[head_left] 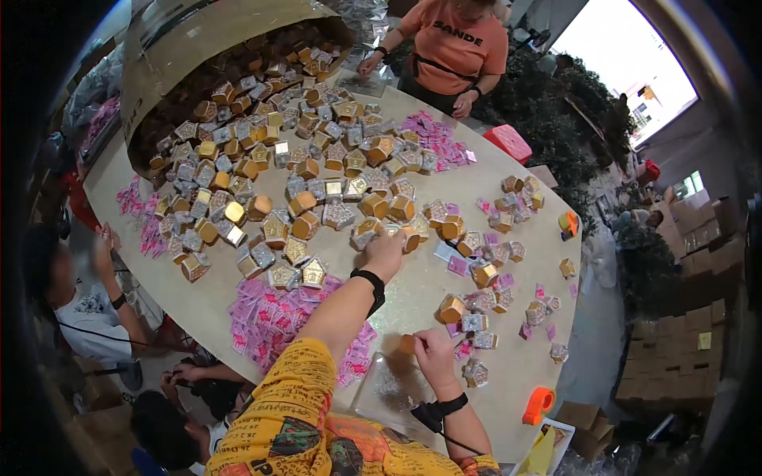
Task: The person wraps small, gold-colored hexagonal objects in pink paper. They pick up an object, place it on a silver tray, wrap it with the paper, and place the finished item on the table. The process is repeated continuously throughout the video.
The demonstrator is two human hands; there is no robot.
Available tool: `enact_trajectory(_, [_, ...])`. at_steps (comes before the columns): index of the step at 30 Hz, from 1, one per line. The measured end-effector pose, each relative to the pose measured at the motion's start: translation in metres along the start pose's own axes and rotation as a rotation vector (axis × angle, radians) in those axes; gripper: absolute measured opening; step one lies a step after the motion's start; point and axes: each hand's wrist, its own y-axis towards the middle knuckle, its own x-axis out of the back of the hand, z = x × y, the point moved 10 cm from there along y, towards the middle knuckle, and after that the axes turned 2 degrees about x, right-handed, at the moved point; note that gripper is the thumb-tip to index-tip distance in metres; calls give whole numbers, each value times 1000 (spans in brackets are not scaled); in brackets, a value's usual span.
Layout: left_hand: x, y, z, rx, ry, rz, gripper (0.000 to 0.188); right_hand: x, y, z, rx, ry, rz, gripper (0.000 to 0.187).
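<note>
Head view: the left hand [384, 255] seems to grip a gold box [410, 239], likely handiest bordering the pile [303, 203]; the right hand [436, 362] pinches a tan piece [406, 344].

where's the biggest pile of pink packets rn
In the head view, the pink pile lies on the near side of the table, mostly left of the left forearm and below the gold and silver pieces.

orange tape dispenser [539, 405], lower right | stacked cardboard boxes [675, 353], far right | dark green foliage [548, 123] | bright opening [627, 59]
</note>
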Motion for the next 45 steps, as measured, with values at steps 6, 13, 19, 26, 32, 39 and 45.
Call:
enact_trajectory(6, [-2, -54, 18, 425, -1185, 302, 78, 18, 2, -13, -138, 44, -106, 2])
enact_trajectory(13, [-3, -150, 7, 601, -2094, 435, 41, 2, 21, 25, -44, 175, -126, 3])
enact_trajectory(19, [-12, -180, 6, 649, -2081, 478, 33, 2, 15, 43, 1, 144, -124, 4])
enact_trajectory(26, [24, -205, -3, 551, -2031, 321, 38, 6, 6, 62, 66, 100, -112, 6])
enact_trajectory(32, [39, -219, 0, 483, -1996, 260, 44, 6, -2, 76, 90, 92, -101, 7])
enact_trajectory(39, [56, -238, 3, 552, -1837, 84, 63, 7, -8, 86, 121, 50, -84, 7])
enact_trajectory(45, [66, -244, 5, 465, -1738, 2, 79, 4, -14, 90, 165, -54, -83, 9])
